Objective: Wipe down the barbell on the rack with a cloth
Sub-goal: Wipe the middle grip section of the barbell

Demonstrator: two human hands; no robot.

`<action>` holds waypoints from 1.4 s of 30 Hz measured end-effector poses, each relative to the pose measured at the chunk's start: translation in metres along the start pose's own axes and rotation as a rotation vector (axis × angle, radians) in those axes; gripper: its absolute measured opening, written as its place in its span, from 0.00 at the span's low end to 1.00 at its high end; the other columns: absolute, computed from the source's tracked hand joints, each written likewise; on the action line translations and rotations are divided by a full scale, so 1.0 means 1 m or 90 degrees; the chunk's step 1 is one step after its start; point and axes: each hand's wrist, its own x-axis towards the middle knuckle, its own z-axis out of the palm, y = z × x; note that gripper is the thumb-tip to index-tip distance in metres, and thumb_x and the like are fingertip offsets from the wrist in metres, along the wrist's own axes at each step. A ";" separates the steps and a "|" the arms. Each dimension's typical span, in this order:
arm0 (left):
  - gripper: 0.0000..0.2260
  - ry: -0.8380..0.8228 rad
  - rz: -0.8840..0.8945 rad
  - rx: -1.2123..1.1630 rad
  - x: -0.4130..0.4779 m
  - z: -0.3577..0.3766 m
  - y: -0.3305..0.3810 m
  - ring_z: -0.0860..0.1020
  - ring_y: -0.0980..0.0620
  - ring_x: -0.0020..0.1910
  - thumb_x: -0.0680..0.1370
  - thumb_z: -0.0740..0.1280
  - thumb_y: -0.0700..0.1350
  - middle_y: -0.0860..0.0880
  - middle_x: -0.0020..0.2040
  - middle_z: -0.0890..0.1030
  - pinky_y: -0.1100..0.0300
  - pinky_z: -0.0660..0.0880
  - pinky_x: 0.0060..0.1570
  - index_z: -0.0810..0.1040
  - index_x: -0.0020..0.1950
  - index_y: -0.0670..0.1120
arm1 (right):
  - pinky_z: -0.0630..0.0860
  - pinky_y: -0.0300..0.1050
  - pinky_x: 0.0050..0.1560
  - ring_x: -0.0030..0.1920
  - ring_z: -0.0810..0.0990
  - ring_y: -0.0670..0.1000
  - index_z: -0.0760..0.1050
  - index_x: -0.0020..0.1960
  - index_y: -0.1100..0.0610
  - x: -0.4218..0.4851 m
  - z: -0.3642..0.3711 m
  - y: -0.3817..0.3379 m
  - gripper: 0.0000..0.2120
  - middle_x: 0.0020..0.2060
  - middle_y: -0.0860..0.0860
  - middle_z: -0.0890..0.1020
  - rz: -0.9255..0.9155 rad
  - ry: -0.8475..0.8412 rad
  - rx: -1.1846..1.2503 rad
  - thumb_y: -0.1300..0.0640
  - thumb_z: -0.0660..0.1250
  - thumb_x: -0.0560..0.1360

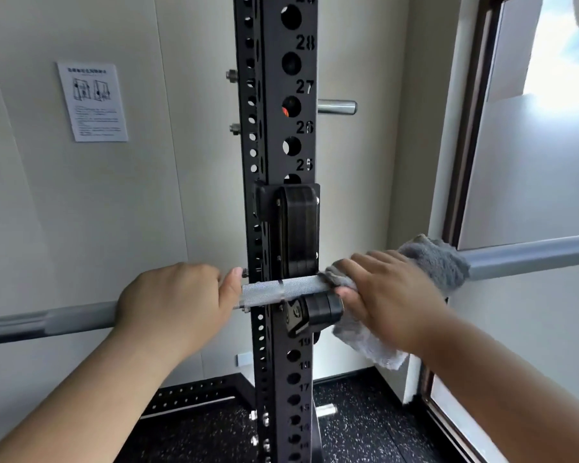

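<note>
Mid-wipe, the barbell [274, 292] lies on the hook [315, 312] of the rack [278, 95], the left hand [174, 302] curled round it to steady it, the right hand [388, 295] gripping the cloth [435, 259] wrapped over it; next, I judge, the cloth must slide along the bar.

Lit brightly and evenly by daylight from the window [555, 61] on the right, blown out to white near the top right corner. Soft sheen along the barbell [532, 255] and on the steel peg [338, 106]. Dimmer low down, over the speckled floor [365, 426]. Slightly soft throughout, smeared at the right hand [391, 295] and cloth [432, 259]. Bowed outward toward the edges by the wide lens. Too blurred on the wall poster [92, 101] to read.
</note>
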 end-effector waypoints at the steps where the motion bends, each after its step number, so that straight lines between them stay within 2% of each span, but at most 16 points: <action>1: 0.32 0.000 0.004 0.001 -0.001 -0.001 0.000 0.78 0.48 0.37 0.78 0.36 0.64 0.52 0.35 0.77 0.57 0.76 0.39 0.77 0.43 0.51 | 0.74 0.49 0.50 0.45 0.79 0.51 0.75 0.59 0.49 -0.004 -0.002 0.009 0.30 0.44 0.45 0.81 -0.005 -0.006 -0.028 0.34 0.41 0.84; 5: 0.31 -0.031 0.013 -0.013 0.006 -0.001 -0.001 0.78 0.47 0.38 0.80 0.39 0.65 0.52 0.36 0.77 0.55 0.77 0.41 0.75 0.40 0.50 | 0.73 0.52 0.47 0.38 0.80 0.55 0.75 0.48 0.49 -0.001 -0.005 0.006 0.31 0.36 0.47 0.79 0.097 0.000 -0.065 0.35 0.38 0.84; 7: 0.31 -0.081 0.018 -0.042 0.014 -0.001 -0.003 0.79 0.47 0.39 0.83 0.42 0.64 0.51 0.37 0.78 0.53 0.78 0.45 0.76 0.39 0.49 | 0.73 0.51 0.43 0.38 0.80 0.54 0.74 0.46 0.48 0.011 -0.003 -0.011 0.32 0.35 0.47 0.79 0.138 0.024 -0.026 0.36 0.34 0.83; 10: 0.31 -0.127 0.014 -0.087 0.020 -0.001 -0.007 0.79 0.47 0.37 0.84 0.45 0.63 0.49 0.35 0.79 0.53 0.79 0.46 0.75 0.37 0.46 | 0.70 0.50 0.37 0.37 0.78 0.55 0.70 0.42 0.48 0.017 0.000 -0.022 0.27 0.33 0.46 0.77 0.117 0.073 0.112 0.37 0.38 0.84; 12: 0.31 -0.107 0.012 -0.082 0.017 0.001 -0.007 0.78 0.47 0.36 0.84 0.45 0.63 0.49 0.34 0.78 0.53 0.79 0.45 0.75 0.36 0.46 | 0.73 0.51 0.42 0.41 0.80 0.54 0.73 0.44 0.49 0.010 -0.005 -0.014 0.28 0.37 0.46 0.79 0.054 0.055 0.195 0.38 0.40 0.85; 14: 0.30 -0.077 0.011 -0.061 0.012 0.001 -0.005 0.78 0.48 0.36 0.84 0.44 0.63 0.50 0.34 0.78 0.53 0.79 0.44 0.75 0.37 0.47 | 0.74 0.52 0.46 0.43 0.79 0.52 0.74 0.48 0.49 0.000 -0.011 0.001 0.28 0.39 0.46 0.79 0.022 -0.008 0.173 0.37 0.39 0.85; 16: 0.30 -0.049 0.009 -0.050 0.010 0.003 -0.004 0.77 0.48 0.35 0.83 0.43 0.63 0.50 0.34 0.77 0.53 0.79 0.44 0.74 0.36 0.48 | 0.73 0.51 0.43 0.40 0.78 0.52 0.69 0.45 0.46 -0.002 -0.013 0.007 0.24 0.36 0.45 0.75 0.043 -0.016 0.084 0.38 0.40 0.85; 18: 0.29 -0.030 0.003 -0.035 0.009 0.004 -0.004 0.77 0.47 0.35 0.82 0.43 0.63 0.51 0.34 0.77 0.53 0.79 0.42 0.74 0.37 0.48 | 0.71 0.50 0.40 0.39 0.78 0.53 0.69 0.43 0.47 0.006 -0.010 0.002 0.26 0.35 0.46 0.76 0.081 -0.011 0.030 0.39 0.38 0.85; 21: 0.29 0.010 -0.009 -0.005 0.006 0.007 0.000 0.77 0.45 0.36 0.82 0.43 0.61 0.50 0.34 0.76 0.56 0.76 0.39 0.75 0.38 0.47 | 0.70 0.50 0.38 0.36 0.75 0.52 0.65 0.37 0.45 0.022 -0.010 -0.015 0.23 0.32 0.45 0.74 0.090 -0.038 0.117 0.38 0.41 0.84; 24: 0.28 0.044 -0.020 0.019 0.004 0.009 0.003 0.77 0.44 0.35 0.80 0.42 0.61 0.50 0.33 0.75 0.57 0.74 0.36 0.74 0.37 0.47 | 0.71 0.51 0.39 0.36 0.73 0.50 0.64 0.38 0.45 0.026 -0.017 -0.021 0.22 0.31 0.43 0.73 0.056 -0.060 0.191 0.36 0.44 0.83; 27: 0.28 0.059 -0.025 0.035 0.003 0.012 0.003 0.76 0.45 0.33 0.80 0.41 0.60 0.51 0.31 0.73 0.58 0.70 0.33 0.73 0.35 0.48 | 0.75 0.47 0.37 0.34 0.75 0.44 0.68 0.41 0.45 0.018 -0.029 -0.009 0.28 0.32 0.43 0.74 0.033 -0.103 0.115 0.30 0.37 0.79; 30: 0.30 0.081 -0.021 0.050 0.001 0.016 0.004 0.76 0.45 0.31 0.81 0.38 0.58 0.51 0.29 0.73 0.59 0.66 0.31 0.74 0.35 0.48 | 0.70 0.45 0.34 0.35 0.77 0.49 0.73 0.41 0.49 0.015 -0.029 0.004 0.39 0.33 0.47 0.78 0.081 -0.120 -0.091 0.30 0.29 0.78; 33: 0.29 0.073 -0.021 0.036 0.002 0.017 0.003 0.77 0.45 0.32 0.82 0.41 0.59 0.51 0.30 0.73 0.59 0.67 0.32 0.74 0.35 0.48 | 0.75 0.48 0.38 0.36 0.77 0.55 0.73 0.39 0.52 0.027 -0.027 -0.004 0.34 0.32 0.49 0.77 0.121 -0.159 -0.034 0.35 0.37 0.82; 36: 0.28 0.064 -0.011 0.023 0.001 0.016 0.004 0.76 0.45 0.32 0.81 0.42 0.59 0.51 0.31 0.73 0.59 0.67 0.31 0.73 0.35 0.48 | 0.75 0.50 0.46 0.40 0.74 0.55 0.64 0.39 0.52 0.044 -0.036 -0.027 0.22 0.33 0.46 0.71 0.096 -0.201 0.128 0.43 0.47 0.87; 39: 0.27 0.066 0.006 0.010 -0.001 0.015 0.003 0.76 0.46 0.32 0.82 0.42 0.59 0.51 0.31 0.73 0.59 0.65 0.31 0.70 0.34 0.48 | 0.71 0.49 0.41 0.35 0.74 0.47 0.67 0.38 0.51 0.038 -0.040 -0.024 0.24 0.32 0.46 0.74 0.100 -0.225 0.195 0.36 0.49 0.84; 42: 0.28 0.086 0.026 0.007 -0.001 0.015 0.002 0.77 0.46 0.32 0.81 0.40 0.59 0.51 0.31 0.74 0.60 0.64 0.30 0.73 0.36 0.49 | 0.76 0.47 0.39 0.36 0.78 0.47 0.71 0.41 0.49 0.020 -0.041 -0.009 0.34 0.33 0.46 0.78 0.121 -0.192 0.044 0.26 0.39 0.77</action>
